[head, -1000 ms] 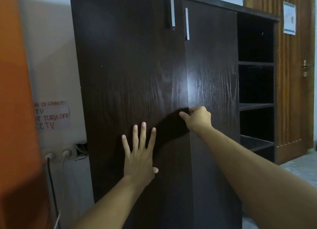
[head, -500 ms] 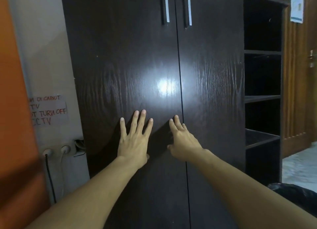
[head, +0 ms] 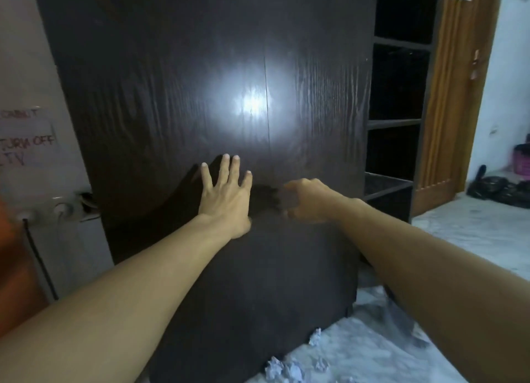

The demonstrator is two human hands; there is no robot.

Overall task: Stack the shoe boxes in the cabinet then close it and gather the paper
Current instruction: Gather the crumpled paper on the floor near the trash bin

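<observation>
The dark wooden cabinet (head: 177, 76) fills the view, and both of its doors are shut, with the seam running down the middle. My left hand (head: 225, 195) lies flat on the left door with fingers spread. My right hand (head: 305, 200) is blurred, just off the right door near the seam, fingers loosely curled and holding nothing. Crumpled white paper balls (head: 282, 369) lie on the floor at the cabinet's foot, with another paper ball (head: 315, 335) beside them. The shoe boxes are hidden.
Open dark shelves (head: 398, 124) adjoin the cabinet on the right, then a wooden door (head: 456, 110). Wall sockets with a cable (head: 40, 256) sit at the left. Black bags (head: 496, 187) lie on the floor at the far right.
The left door has swung shut. The view has tilted down, bringing the floor and paper into sight. My right hand has pulled back off the door; my left stays flat.
</observation>
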